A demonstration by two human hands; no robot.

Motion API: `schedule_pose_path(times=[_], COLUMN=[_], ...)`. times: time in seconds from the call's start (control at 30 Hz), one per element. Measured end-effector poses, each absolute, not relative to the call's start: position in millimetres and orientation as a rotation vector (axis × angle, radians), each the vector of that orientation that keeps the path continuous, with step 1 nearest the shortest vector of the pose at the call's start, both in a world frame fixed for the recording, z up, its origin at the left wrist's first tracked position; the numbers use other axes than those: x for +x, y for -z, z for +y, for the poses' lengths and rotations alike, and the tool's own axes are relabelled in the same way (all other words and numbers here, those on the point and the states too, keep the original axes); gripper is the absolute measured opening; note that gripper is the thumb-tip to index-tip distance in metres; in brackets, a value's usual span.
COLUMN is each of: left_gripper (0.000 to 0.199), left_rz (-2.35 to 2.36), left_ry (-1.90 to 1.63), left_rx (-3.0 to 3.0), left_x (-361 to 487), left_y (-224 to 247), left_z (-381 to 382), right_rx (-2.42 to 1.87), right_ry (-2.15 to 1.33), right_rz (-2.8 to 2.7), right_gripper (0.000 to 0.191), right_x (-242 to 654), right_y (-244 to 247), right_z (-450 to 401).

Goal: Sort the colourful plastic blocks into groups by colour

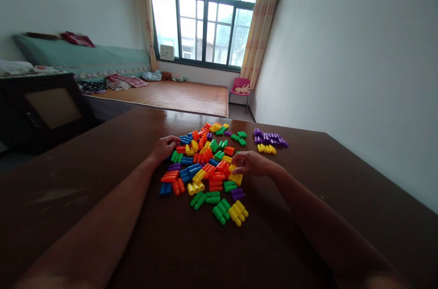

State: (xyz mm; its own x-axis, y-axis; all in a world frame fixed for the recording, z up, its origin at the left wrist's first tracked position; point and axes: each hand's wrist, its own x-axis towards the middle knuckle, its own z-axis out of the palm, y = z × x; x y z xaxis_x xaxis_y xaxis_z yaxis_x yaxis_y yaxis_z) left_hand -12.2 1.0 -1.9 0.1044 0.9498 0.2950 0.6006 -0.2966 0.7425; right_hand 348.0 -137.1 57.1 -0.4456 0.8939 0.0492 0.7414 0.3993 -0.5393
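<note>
A loose pile of plastic bullet-shaped building blocks (203,156) in orange, blue, green, yellow and purple lies on the brown table (273,243). At the pile's far left edge is my left hand (165,147), its fingers bent over the rim beside some blue blocks (186,139); I see nothing held in it. My right hand (253,164) hovers at the right edge, thumb and fingers apart, close to yellow blocks (236,178). Nearer to me lie a green block (221,211) and a yellow block (238,213).
Right of the pile, purple blocks (270,137) sit grouped together, with a row of yellow blocks (266,148) in front. Green blocks (239,137) lie between them and the pile. Beyond the table are a bed (191,95), a pink chair (240,86) and a dark cabinet (44,106).
</note>
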Motion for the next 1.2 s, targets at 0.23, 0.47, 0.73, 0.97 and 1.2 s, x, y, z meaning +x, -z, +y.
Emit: schedule_pose_path(times=[0.23,0.47,0.73,0.97,1.2], left_gripper=[0.033,0.033,0.034,0.034,0.035], left_rz=[1.519,1.508,1.524,1.533,1.530], left_ry=[-1.073,-1.069,-1.052,-1.062,-1.058], left_rx=[1.944,1.980,2.000,2.009,2.006], left_x=[-11.5,-13.0,-11.6,-13.7,-14.2], left_y=[1.6,2.7,-1.7,6.2,4.2], left_z=[1.0,3.4,-0.7,6.8,4.8], right_rx=[-1.486,-1.737,-1.669,-1.831,-1.939], right_ry=[-0.439,-0.163,0.062,0.226,0.145], right_rz=[-2.348,-2.311,-2.121,-2.031,-2.168], right_gripper=[0.020,0.021,0.033,0.041,0.039], right_x=[387.0,372.0,431.2,484.5,472.2], right_y=[-50.0,-50.2,-59.3,-32.2,-25.9], right_z=[-125.7,-128.5,-109.8,-95.2,-93.3])
